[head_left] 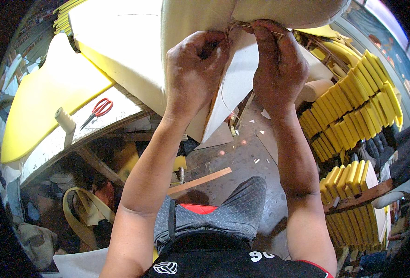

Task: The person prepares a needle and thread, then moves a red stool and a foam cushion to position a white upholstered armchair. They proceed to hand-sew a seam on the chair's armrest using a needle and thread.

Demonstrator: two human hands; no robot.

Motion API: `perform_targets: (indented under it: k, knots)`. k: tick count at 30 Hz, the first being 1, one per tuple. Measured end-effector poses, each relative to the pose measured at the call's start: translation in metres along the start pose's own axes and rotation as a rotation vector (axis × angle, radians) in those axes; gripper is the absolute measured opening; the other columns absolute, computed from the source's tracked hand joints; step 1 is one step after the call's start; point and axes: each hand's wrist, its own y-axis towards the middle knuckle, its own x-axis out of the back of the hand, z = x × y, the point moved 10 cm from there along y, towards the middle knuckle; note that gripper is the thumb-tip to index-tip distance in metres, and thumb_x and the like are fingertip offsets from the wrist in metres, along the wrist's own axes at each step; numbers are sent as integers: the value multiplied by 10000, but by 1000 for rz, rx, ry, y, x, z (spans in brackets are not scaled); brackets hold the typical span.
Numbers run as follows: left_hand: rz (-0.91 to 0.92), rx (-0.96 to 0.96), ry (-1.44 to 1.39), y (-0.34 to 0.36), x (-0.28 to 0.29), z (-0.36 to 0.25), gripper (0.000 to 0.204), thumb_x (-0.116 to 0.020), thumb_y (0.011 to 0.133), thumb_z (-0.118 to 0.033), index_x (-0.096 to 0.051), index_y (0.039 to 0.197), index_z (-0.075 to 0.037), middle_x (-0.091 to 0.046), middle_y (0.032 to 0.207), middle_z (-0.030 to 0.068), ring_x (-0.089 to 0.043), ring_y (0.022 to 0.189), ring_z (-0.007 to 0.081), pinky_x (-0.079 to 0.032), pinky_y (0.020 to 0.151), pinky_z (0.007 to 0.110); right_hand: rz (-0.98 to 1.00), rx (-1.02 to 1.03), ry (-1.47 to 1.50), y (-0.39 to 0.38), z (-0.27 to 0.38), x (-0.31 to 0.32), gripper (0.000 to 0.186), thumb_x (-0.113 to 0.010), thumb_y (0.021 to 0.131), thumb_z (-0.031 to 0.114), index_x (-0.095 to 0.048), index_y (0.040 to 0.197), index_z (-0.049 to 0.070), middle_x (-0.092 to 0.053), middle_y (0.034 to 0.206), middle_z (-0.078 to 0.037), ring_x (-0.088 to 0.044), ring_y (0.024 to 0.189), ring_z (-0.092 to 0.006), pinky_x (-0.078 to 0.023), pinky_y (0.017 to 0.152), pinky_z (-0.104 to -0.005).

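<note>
A cream fabric-covered pad (195,18) fills the top middle, its seam edge lying between my two hands. My left hand (198,69) is closed, pinching the fabric edge at the seam. Just to its right, my right hand (279,67) grips a thin needle (279,33) between thumb and fingers, close against the pad's lower edge. From the seam a fine thread (223,99) hangs in a loose curve below my hands. A white fabric flap with a brown edge (237,76) drops between my wrists. Exactly where the needle meets the fabric is hidden by my fingers.
On the bench (126,104) at left lie red-handled scissors (102,107) and a thread spool (65,120), beside a yellow foam piece (43,102). Yellow foam pads (353,99) are stacked at right. A wooden strip (200,180) and scraps lie on the floor (256,162).
</note>
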Motion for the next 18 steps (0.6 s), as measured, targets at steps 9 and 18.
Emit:
perform_targets:
  k: [9,18]
  knots:
    - [-28,28,79,-2,-1,-1,194,-670,890,-148,-728,984,12,-728,799,132,-667,683,128,-528,662,285,98,-18,-36,13,1,0,84,-656,929,135,-701,956,69,-711,844,-154,-705,766,-339,-539,673,-378]
    - [-38,39,75,-1,-2,0,207,-664,904,-179,-731,988,-3,-731,772,105,-669,674,120,-530,659,285,-55,-35,176,-7,-11,1,100,-680,903,50,-721,993,38,-736,900,-147,-735,814,-256,-560,722,-325]
